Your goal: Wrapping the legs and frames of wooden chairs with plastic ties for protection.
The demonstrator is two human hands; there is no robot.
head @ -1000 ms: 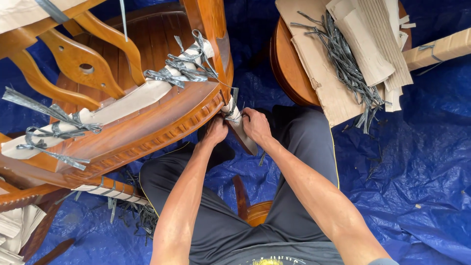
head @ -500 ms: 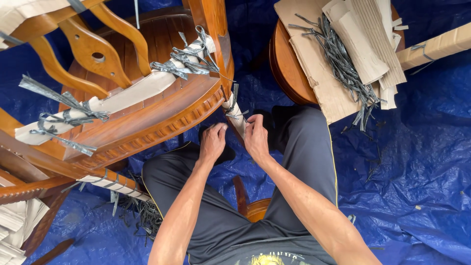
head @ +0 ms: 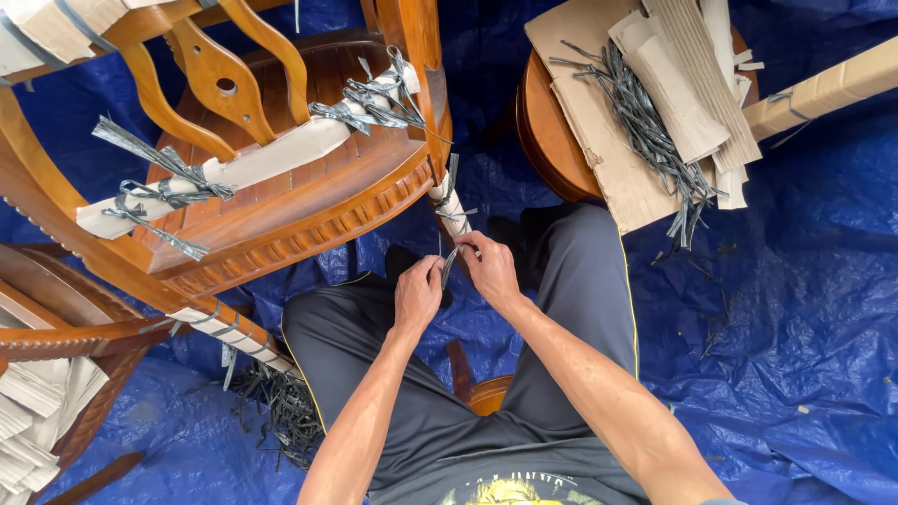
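From overhead, the left hand point(head: 418, 292) and right hand point(head: 488, 268) pinch a thin grey strap point(head: 448, 265) between them, just below the cardboard-wrapped chair leg point(head: 449, 206); it looks light, limp, slippery, best gripped near its ends.

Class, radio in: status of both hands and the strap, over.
Left hand and right hand both grip the grey strap at the wrapped chair leg. Nothing blocking the hands.
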